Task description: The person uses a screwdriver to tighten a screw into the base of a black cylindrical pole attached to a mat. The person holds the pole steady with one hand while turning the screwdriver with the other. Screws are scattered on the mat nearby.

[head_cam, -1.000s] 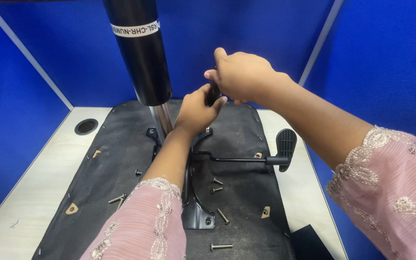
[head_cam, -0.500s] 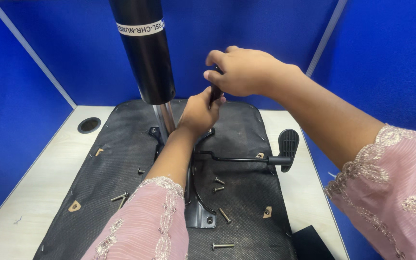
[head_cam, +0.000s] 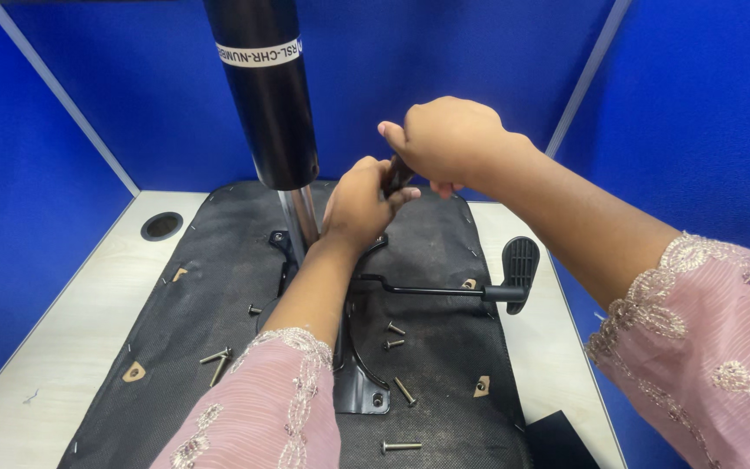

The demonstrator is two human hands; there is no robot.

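An upturned black chair seat [head_cam: 219, 287] lies on the pale desk [head_cam: 62, 347], with a black metal mechanism plate [head_cam: 362, 386] fixed at its middle and a black gas cylinder [head_cam: 269, 95] rising from it. My left hand [head_cam: 359, 204] is closed around the lower end of a dark tool shaft [head_cam: 395, 174] over the far part of the plate. My right hand [head_cam: 449, 139] grips the top of the same tool from above. The tool's tip is hidden by my left hand.
A black lever with a paddle handle [head_cam: 518, 269] sticks out to the right of the plate. Several loose screws [head_cam: 397, 339] lie on the seat. A round cable hole [head_cam: 162, 226] is in the desk at the left. Blue partition walls [head_cam: 45, 130] enclose the desk.
My right hand has turned and lifted slightly on the tool's top. My left hand stays closed around the tool at the plate.
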